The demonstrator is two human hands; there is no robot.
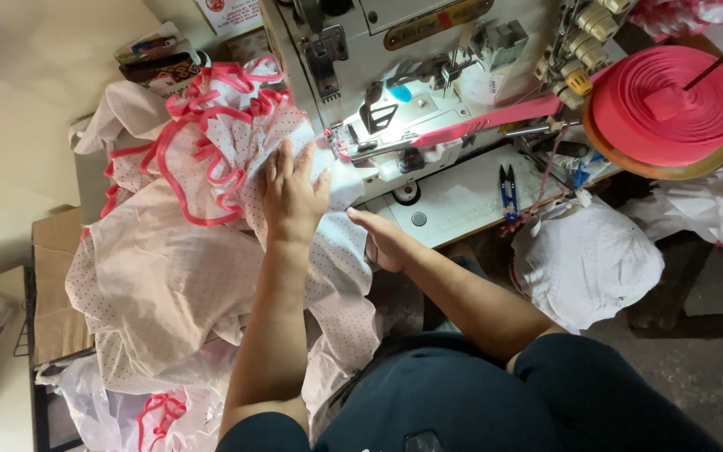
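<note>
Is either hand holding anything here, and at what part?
Left hand presses flat on the dotted white fabric near the sewing machine needle. Right hand holds the fabric's edge just below.

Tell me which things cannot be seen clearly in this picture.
Head view:
- Needle point of the sewing machine: lost in lamp glare.
- Right hand fingertips: hidden under the dotted fabric.
- Pink tape roll: its lower edge is covered by an orange disc.
- Left hand: fully visible.
</note>
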